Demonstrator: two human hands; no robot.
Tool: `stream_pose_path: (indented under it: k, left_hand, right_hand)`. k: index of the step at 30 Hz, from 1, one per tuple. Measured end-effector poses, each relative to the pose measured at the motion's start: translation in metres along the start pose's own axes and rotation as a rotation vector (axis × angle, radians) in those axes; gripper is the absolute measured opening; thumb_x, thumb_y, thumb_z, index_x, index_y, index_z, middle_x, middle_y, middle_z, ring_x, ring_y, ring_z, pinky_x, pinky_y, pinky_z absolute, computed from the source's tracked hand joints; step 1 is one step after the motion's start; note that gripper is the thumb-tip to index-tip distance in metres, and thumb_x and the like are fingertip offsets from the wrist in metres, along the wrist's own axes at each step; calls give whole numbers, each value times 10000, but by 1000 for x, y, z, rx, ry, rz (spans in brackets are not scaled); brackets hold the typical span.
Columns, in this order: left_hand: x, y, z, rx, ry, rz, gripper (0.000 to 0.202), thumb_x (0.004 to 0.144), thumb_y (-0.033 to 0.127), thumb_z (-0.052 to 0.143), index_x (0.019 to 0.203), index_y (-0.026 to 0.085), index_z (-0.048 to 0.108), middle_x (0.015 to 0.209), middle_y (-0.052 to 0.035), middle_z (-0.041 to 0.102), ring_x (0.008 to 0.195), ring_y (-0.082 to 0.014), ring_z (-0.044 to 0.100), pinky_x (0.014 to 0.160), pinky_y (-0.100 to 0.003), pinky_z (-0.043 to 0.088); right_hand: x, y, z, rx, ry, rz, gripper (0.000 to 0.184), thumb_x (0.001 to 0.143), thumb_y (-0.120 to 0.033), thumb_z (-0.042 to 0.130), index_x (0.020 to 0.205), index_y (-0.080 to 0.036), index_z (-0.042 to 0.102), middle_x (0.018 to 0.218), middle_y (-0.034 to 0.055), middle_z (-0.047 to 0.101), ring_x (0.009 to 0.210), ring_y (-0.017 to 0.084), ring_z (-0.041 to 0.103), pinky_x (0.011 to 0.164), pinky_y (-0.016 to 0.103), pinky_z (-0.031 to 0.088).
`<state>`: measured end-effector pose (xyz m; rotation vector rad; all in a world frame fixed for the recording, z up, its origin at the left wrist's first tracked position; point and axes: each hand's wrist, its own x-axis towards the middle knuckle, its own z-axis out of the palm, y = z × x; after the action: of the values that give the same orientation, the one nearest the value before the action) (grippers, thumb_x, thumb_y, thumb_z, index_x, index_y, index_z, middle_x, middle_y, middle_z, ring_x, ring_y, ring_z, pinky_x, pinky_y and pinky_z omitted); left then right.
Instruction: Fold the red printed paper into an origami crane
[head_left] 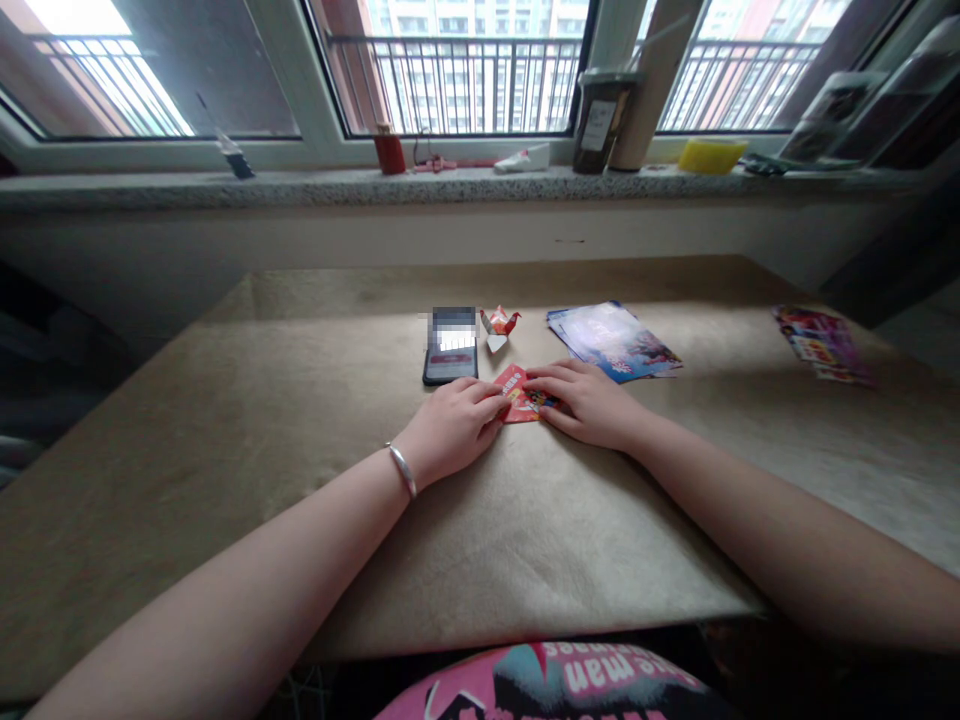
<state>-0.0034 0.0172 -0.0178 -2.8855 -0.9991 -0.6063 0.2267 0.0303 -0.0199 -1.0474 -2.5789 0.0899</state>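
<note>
A small folded red paper [516,397] with white lettering and a multicoloured printed patch lies on the table in front of me. My left hand [454,425], with a silver bangle at the wrist, has its fingers close together and closed on the paper's left edge. From the other side my right hand [592,402] holds the paper, its fingers bent over the right part and the thumb near the lower edge. Both palms face down, and the fingertips partly cover the paper. Just beyond stands a folded red-and-white paper figure [498,328] with pointed, raised ends.
A phone [451,360] with a lit, partly blurred screen lies behind my left hand. Blue-purple printed sheets [615,340] are stacked beyond my right hand. More colourful papers [821,345] lie far right on the brown-covered table [315,350]. Small items line the stone windowsill [322,187].
</note>
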Motion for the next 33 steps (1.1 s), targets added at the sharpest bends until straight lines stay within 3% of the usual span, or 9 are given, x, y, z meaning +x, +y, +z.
stream_pose_path:
  k: [4,10,17,24,30,33]
  left_hand:
    - [0,2,-3,-42,-30,-28,192,848,177,487,990,143,613,1035,-96,623,972,-205,552,880,-375,476]
    - [0,-2,2,-96,-29,-31,180,854,145,467,979,136,597,1048,-102,603,983,-190,551,873,-351,484]
    - [0,-5,7,-136,9,-14,188,873,170,458,999,151,596,1069,-104,600,998,-189,555,894,-378,474]
    - [0,-7,7,-201,29,25,216,824,133,514,1021,157,600,1130,-108,578,1024,-196,547,883,-373,483]
    - [0,-9,7,-216,74,103,232,831,85,485,990,186,622,1176,-87,544,1122,-192,483,953,-395,435]
    - [0,-10,8,-217,51,72,222,836,106,490,1004,174,619,1193,-106,537,1105,-195,500,941,-402,445]
  right_hand:
    - [-3,2,1,-38,-48,-6,445,850,-403,498,1250,-215,540,1331,75,506,1187,274,444,994,459,363]
    - [-5,4,2,-44,-20,-3,420,856,-379,493,1240,-218,546,1346,86,486,1198,272,437,998,461,368]
    - [-3,2,1,74,31,-81,281,848,-270,502,1099,-241,625,1192,65,604,1103,231,520,944,414,420]
    - [-5,7,7,120,29,22,545,782,-320,580,1299,-200,452,1356,131,460,1220,265,447,1007,457,372]
    - [-6,4,3,172,137,-39,404,789,-270,570,1187,-231,516,1302,111,493,1215,241,447,999,444,389]
    - [-5,5,4,147,108,-15,345,797,-244,552,1141,-232,563,1314,104,494,1204,247,454,999,454,385]
